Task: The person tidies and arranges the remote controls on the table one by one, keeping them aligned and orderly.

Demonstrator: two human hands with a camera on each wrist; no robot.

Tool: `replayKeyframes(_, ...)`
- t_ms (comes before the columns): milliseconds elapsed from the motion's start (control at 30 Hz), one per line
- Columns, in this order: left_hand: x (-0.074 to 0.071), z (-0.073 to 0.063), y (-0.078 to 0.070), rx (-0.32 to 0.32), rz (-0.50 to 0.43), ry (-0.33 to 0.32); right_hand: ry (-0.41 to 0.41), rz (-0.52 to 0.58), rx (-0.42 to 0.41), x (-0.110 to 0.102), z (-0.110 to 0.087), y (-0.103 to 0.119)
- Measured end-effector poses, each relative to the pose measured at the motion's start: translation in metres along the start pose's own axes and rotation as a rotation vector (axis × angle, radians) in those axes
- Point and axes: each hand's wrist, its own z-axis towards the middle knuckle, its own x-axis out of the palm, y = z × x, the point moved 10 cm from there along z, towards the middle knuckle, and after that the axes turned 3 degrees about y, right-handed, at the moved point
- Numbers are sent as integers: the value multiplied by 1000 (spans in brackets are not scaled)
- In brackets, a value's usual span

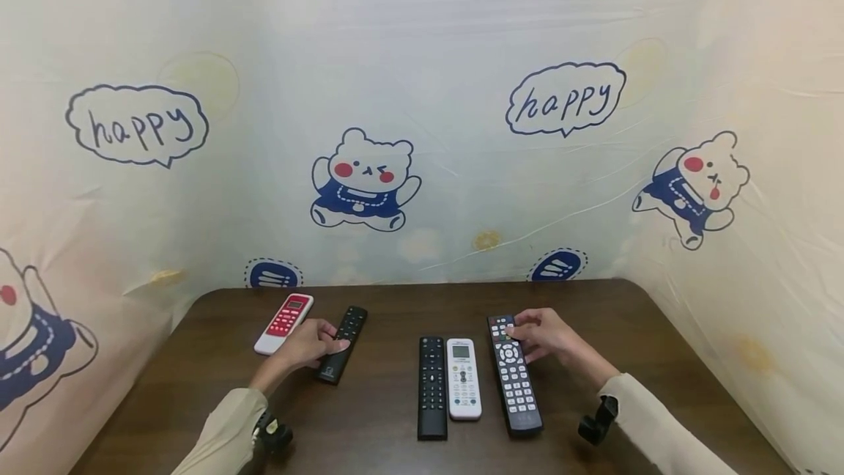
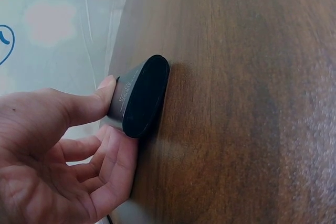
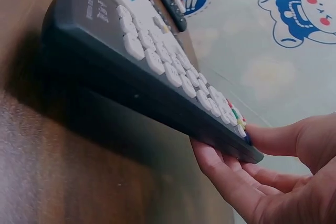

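My left hand (image 1: 308, 343) pinches a slim black remote control (image 1: 348, 328) between thumb and fingers, at the left of the table. In the left wrist view, the thumb lies on the face of this black remote (image 2: 146, 98) and the fingers curl at its side. On the right, my right hand (image 1: 546, 332) grips the top end of a long dark remote control with white buttons (image 1: 516, 380). The right wrist view shows the thumb on the face of that white-buttoned remote (image 3: 126, 72) and fingers beneath it, with a shadow on the table below.
Beside the left hand lies a red and white remote (image 1: 285, 322). Between the hands, a black remote (image 1: 432, 387) and a white remote with a small screen (image 1: 464, 380) lie side by side on the brown wooden table (image 1: 376, 431). A printed curtain (image 1: 455, 167) hangs behind.
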Motion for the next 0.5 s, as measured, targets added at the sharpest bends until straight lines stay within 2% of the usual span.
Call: replayKeyframes(500,1,-1,2,-10,-19,-20,6,20,16,19,4,-10)
